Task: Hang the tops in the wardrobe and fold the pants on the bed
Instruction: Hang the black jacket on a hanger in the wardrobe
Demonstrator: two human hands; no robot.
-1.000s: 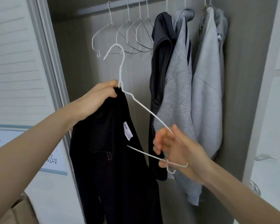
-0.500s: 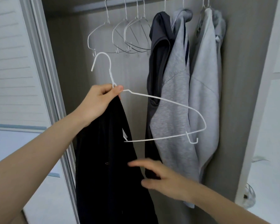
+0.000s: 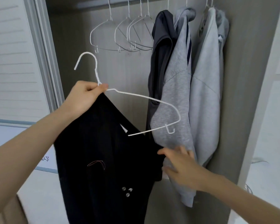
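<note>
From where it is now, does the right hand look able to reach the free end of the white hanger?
Probably yes. The right hand is at the black top's edge, just below the white hanger's bare right end, with nothing in between. The left hand holds the hanger's neck.

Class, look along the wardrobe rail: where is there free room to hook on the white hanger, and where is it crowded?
Free: the rail stretch between the wardrobe's left edge and the empty hangers. Crowded: from the dark top rightward, where the grey tops press together against the right wall.
</note>
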